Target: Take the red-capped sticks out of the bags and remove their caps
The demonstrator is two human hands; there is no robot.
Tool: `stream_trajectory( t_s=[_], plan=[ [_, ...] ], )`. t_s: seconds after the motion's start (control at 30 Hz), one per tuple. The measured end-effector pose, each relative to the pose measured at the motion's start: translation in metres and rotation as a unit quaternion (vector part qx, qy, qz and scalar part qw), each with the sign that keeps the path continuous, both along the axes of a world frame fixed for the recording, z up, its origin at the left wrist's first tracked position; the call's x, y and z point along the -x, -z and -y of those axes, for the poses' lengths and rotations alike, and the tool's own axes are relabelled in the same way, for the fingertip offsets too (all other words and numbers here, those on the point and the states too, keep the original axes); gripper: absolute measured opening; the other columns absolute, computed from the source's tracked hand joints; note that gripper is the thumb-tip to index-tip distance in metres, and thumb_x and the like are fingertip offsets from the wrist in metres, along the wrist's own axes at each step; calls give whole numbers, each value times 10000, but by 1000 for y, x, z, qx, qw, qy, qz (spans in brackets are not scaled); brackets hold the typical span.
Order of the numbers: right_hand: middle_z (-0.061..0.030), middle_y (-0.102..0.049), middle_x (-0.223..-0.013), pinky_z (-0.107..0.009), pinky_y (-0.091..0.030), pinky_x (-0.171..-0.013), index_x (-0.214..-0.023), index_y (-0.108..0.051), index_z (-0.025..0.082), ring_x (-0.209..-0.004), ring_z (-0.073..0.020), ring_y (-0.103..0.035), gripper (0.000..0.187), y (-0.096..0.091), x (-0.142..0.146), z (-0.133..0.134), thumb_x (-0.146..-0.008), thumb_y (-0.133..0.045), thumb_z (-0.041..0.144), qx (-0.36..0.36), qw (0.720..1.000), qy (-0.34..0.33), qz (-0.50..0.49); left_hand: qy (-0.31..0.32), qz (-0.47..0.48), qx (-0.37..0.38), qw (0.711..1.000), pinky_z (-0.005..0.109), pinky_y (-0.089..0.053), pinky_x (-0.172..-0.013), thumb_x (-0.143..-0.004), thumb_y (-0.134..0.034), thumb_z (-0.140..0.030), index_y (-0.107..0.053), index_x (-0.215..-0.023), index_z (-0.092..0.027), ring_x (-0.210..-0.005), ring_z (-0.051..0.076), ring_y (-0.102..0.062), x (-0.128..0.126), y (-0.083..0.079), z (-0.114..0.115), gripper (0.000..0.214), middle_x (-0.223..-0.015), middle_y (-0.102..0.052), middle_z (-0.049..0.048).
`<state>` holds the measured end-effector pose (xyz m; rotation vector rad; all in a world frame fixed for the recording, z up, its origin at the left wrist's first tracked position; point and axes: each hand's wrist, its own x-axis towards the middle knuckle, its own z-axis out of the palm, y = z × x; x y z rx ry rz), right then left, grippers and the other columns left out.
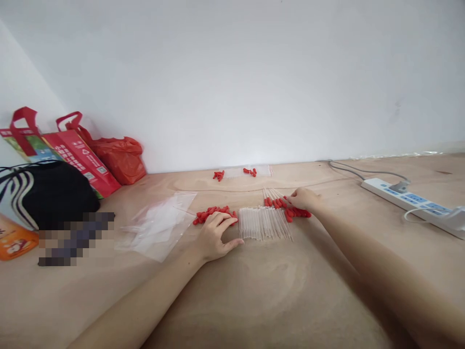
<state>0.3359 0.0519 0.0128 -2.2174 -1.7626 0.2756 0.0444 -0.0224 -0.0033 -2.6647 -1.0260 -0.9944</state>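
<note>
A row of thin clear dropper tubes (262, 224) lies side by side on the wooden table. My left hand (217, 235) rests at their left, fingers spread, the fingertips over a pile of red rubber bulbs (209, 213) and the thumb close to the tubes' lower left end. At the upper right, my right hand (304, 198) has its fingers drawn together on a red rubber bulb (288, 200); the fingertips are partly hidden. More red bulbs (300, 212) lie just below that hand. Several slim tubes (269, 194) fan out behind the row, with red bulbs at their near ends.
Clear plastic bags (160, 225) lie at the left. Near the wall is a bagged set of red-bulbed droppers (236, 172). Red shopping bags (82, 155), a red plastic bag (121, 157) and a black drawstring bag (58, 194) stand at far left. A white power strip (399, 196) with cords lies right.
</note>
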Motion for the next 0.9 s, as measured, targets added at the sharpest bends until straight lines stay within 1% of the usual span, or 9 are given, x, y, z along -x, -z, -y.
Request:
stream_trajectory(
  t_s=[0.1,0.17,0.27,0.33,0.4,0.5,0.6,0.73,0.9],
  plan=[
    [-43,-615,-605,-337,-349,-666,-646,-608,206,-674,-207,-569,255,-4,2,13,-722,-472,408,-39,999,-4,1,-12,-2,-20,1000,367,-426,-796,-747,-586,-367,-587,-957,-170,-862,202,-537,-2,0,0,288,-904,-599,71],
    [-30,-637,-710,-334,-333,-710,-717,-592,212,-734,-192,-561,225,-1,5,29,-757,-441,374,-99,995,-33,-1,-22,-2,-38,999,370,-415,-810,-770,-560,-331,-587,-965,-168,-871,201,-532,-3,1,1,255,-910,-599,72],
    [-12,-634,-724,-352,-293,-773,-724,-569,208,-746,-174,-536,189,12,11,59,-784,-454,346,-300,936,-182,10,-49,8,-79,996,384,-388,-854,-779,-546,-305,-551,-1070,-159,-951,223,-504,-7,2,3,325,-994,-579,96],
    [2,-622,-679,-356,-271,-803,-724,-561,202,-729,-156,-525,146,22,17,78,-794,-473,295,-366,893,-259,35,-65,7,-108,992,396,-370,-872,-782,-541,-310,-524,-1126,-163,-1006,241,-480,-11,2,7,374,-1062,-560,110],
    [13,-622,-669,-356,-256,-821,-718,-552,198,-714,-141,-517,109,30,24,92,-795,-483,231,-412,858,-305,41,-60,-9,-125,990,405,-356,-872,-786,-537,-319,-536,-1120,-178,-1015,248,-479,-15,1,10,363,-1079,-565,107],
    [25,-623,-663,-355,-250,-830,-728,-546,194,-702,-130,-505,66,34,34,101,-774,-505,169,-442,827,-345,39,-28,-32,-133,990,415,-329,-872,-799,-528,-327,-586,-1042,-200,-955,228,-513,-22,2,15,280,-1006,-615,76],
    [33,-623,-654,-350,-250,-836,-733,-543,192,-689,-120,-496,64,34,42,102,-770,-511,152,-453,814,-361,27,-6,-33,-130,991,423,-278,-904,-823,-504,-318,-611,-966,-220,-885,192,-537,-29,4,16,204,-900,-653,27],
    [33,-624,-658,-347,-248,-837,-737,-551,191,-687,-115,-491,72,34,47,102,-782,-502,165,-452,811,-371,25,0,-36,-125,991,421,-233,-933,-831,-502,-273,-621,-886,-232,-815,153,-543,-35,8,16,137,-806,-665,-17],
    [22,-622,-677,-362,-243,-835,-850,-602,219,-701,-129,-485,102,33,49,102,-789,-534,264,-444,816,-368,30,3,-52,-116,992,421,-234,-929,-829,-500,-240,-618,-823,-234,-756,135,-532,-36,6,17,119,-739,-653,-36]
  ],
)
